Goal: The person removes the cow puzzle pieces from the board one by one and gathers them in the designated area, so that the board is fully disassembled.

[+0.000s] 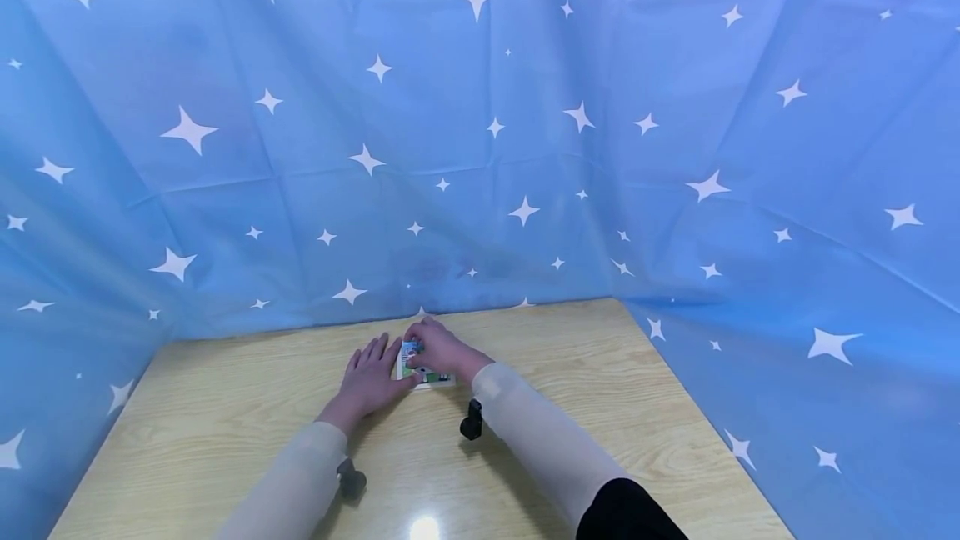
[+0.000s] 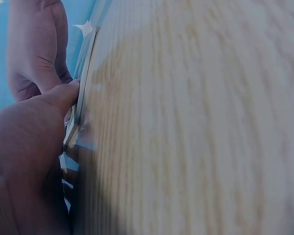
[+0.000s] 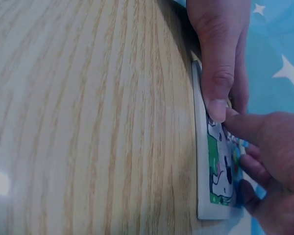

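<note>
A small flat picture board point(image 1: 437, 384) with a white border lies near the table's far edge. In the right wrist view its cartoon picture point(image 3: 219, 171) shows a white animal on green. My left hand point(image 1: 372, 380) rests at the board's left side, fingers stretched away from me, its thumb point(image 3: 217, 108) pressing on the near part. Over the picture, my right hand point(image 1: 444, 352) bends its fingers and touches the surface close to the left thumb. Whether the right fingertips pinch a loose piece is hidden.
The light wooden table point(image 1: 225, 407) ends at a blue curtain point(image 1: 450, 148) with white stars, just behind the hands. A small black device point(image 1: 472, 422) hangs below the right wrist, and a similar dark one point(image 1: 351, 480) below the left.
</note>
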{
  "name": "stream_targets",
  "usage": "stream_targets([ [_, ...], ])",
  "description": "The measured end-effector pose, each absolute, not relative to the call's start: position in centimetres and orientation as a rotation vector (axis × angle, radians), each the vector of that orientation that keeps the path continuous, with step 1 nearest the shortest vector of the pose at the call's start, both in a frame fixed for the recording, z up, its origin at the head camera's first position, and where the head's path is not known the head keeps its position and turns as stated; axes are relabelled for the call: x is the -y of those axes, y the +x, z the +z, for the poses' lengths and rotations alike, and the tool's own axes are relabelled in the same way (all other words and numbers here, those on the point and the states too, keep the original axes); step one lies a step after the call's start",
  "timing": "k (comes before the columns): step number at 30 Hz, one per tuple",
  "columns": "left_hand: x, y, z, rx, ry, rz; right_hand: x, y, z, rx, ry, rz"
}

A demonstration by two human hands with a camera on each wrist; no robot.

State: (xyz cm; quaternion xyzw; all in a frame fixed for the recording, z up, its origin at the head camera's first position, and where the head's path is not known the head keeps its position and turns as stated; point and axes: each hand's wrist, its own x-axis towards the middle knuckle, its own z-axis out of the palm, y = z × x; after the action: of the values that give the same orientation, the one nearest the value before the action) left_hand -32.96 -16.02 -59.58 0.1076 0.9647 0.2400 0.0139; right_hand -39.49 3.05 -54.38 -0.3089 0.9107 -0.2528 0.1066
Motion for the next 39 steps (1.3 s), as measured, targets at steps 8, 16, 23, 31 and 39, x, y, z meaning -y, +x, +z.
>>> stream_targets([
  [8,16.1,-33.1,-59.7,-3.006,0.352,0.757,-3.5,-39.6,-54.0,-2.653,-0.947,-0.787],
  [16,16.2,-33.1,-59.9,-3.008,0.346,0.747,-3.7,-40.6,-54.5,-2.672,-0.955,-0.767],
  [23,16.3,-33.0,-60.1,-2.998,0.318,0.757,-3.8,-40.7,-55.1,-2.681,-1.015,-0.721],
  [31,16.2,-33.1,-60.3,-3.015,0.334,0.746,-4.4,-40.7,-55.6,-2.716,-1.039,-0.753],
  [39,16.1,-33.2,-60.0,-3.011,0.327,0.749,-4.9,-40.3,-55.6,-2.733,-1.11,-0.793],
])
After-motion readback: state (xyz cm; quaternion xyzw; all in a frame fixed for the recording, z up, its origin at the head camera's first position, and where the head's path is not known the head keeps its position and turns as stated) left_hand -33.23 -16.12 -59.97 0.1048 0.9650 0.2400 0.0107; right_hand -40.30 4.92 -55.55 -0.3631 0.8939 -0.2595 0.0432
